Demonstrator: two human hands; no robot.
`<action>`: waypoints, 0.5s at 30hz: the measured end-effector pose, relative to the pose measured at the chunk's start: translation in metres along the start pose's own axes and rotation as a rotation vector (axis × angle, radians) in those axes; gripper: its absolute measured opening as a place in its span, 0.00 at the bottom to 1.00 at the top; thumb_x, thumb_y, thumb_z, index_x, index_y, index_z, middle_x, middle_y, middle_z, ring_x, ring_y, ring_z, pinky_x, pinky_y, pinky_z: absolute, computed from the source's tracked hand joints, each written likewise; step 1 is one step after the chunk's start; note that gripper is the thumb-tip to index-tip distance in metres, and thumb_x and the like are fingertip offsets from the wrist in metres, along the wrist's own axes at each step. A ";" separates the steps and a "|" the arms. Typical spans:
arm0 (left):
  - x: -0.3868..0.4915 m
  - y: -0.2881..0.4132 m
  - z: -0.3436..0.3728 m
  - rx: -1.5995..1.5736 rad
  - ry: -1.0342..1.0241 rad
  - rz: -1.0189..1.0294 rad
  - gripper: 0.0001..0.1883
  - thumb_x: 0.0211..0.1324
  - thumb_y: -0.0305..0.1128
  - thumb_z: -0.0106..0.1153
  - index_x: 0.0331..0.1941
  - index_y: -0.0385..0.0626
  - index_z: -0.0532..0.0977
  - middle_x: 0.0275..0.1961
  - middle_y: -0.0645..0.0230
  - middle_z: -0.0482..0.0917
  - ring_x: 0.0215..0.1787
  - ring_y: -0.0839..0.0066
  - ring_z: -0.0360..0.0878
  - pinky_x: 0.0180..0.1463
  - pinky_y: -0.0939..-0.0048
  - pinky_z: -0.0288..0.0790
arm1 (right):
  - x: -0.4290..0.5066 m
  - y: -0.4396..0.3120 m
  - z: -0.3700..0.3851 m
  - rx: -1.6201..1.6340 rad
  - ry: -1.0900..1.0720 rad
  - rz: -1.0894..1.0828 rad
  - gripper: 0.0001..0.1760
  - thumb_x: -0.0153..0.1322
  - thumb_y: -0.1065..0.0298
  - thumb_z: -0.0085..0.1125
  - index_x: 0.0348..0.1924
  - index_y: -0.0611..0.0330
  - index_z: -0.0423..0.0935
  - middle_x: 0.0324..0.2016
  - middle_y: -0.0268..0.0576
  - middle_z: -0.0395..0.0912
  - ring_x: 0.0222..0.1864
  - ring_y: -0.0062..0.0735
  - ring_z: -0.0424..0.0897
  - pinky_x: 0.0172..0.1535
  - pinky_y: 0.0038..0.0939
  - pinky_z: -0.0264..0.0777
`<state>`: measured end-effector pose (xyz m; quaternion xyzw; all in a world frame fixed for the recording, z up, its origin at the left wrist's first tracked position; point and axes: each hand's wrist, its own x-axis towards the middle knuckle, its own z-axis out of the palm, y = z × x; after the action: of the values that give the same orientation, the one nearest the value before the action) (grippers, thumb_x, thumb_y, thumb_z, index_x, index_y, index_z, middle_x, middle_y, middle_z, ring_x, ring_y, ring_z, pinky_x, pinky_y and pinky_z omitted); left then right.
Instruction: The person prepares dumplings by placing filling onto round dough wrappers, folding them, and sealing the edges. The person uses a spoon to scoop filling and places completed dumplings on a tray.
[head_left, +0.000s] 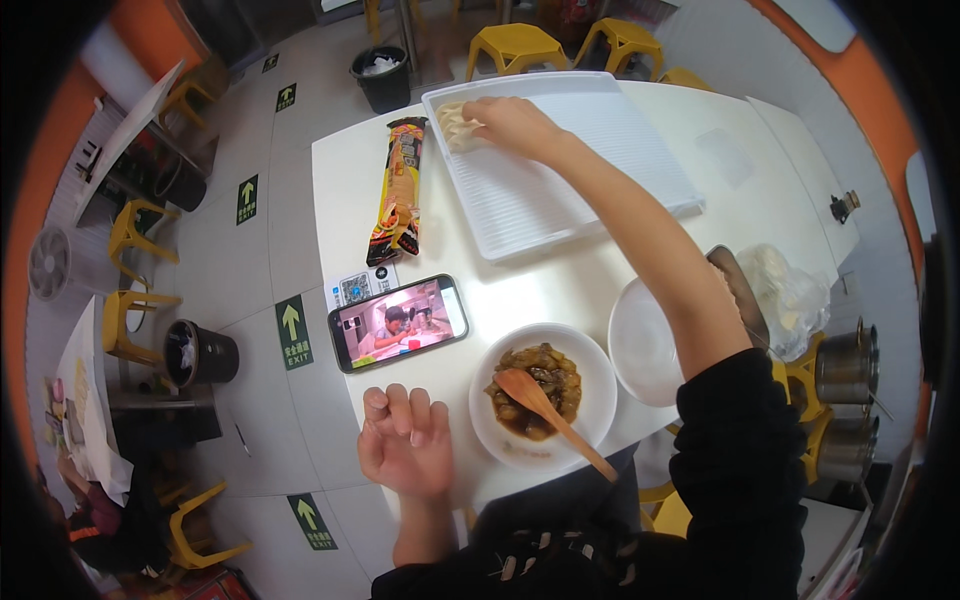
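My right hand (517, 127) reaches over the white plastic tray (540, 187). Its bent fingertips touch pale dough pieces, which look like dumplings (454, 129), in the tray's far left corner; whether they grip one is hidden. Palm up near the table's front left edge, my left hand (409, 442) is empty, its fingers loosely curled and apart. Beside it stands a white bowl (487, 442) of brown, saucy filling or stew (566, 367), with a wooden spoon (544, 405) resting in it. A second white bowl (637, 345) is partly covered by my right forearm.
A phone (397, 322) with a lit screen lies over a printed code card (356, 285). Behind it is a packaged snack (401, 187). Right of my arm are a dark-rimmed container (742, 292) and a plastic bag (787, 300). Yellow stools (517, 45) and bins (201, 352) stand around.
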<state>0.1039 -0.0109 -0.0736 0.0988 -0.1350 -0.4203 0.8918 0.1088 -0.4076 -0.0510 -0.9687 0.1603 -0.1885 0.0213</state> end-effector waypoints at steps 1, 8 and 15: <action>0.001 0.000 0.000 -0.012 0.000 -0.002 0.13 0.68 0.36 0.45 0.51 0.45 0.71 0.31 0.73 0.69 0.28 0.80 0.62 0.33 0.74 0.60 | -0.004 0.000 -0.013 -0.011 -0.012 0.039 0.09 0.68 0.66 0.60 0.40 0.58 0.77 0.37 0.45 0.81 0.41 0.49 0.81 0.43 0.43 0.74; 0.002 -0.001 -0.002 -0.151 0.016 -0.002 0.12 0.65 0.34 0.47 0.48 0.43 0.70 0.31 0.71 0.68 0.29 0.78 0.62 0.32 0.73 0.60 | -0.128 0.003 -0.168 -0.031 0.194 0.036 0.08 0.71 0.70 0.59 0.43 0.61 0.77 0.35 0.44 0.80 0.33 0.36 0.80 0.36 0.32 0.74; 0.008 0.000 -0.009 -0.092 -0.037 -0.022 0.11 0.64 0.32 0.50 0.48 0.42 0.69 0.31 0.72 0.67 0.29 0.79 0.62 0.32 0.75 0.58 | -0.315 -0.018 -0.244 -0.053 0.076 0.568 0.04 0.72 0.72 0.59 0.38 0.63 0.78 0.27 0.38 0.78 0.27 0.27 0.76 0.31 0.25 0.70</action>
<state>0.1120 -0.0169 -0.0805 0.0515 -0.1307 -0.4373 0.8883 -0.2527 -0.2858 0.0642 -0.8774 0.4309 -0.2068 0.0421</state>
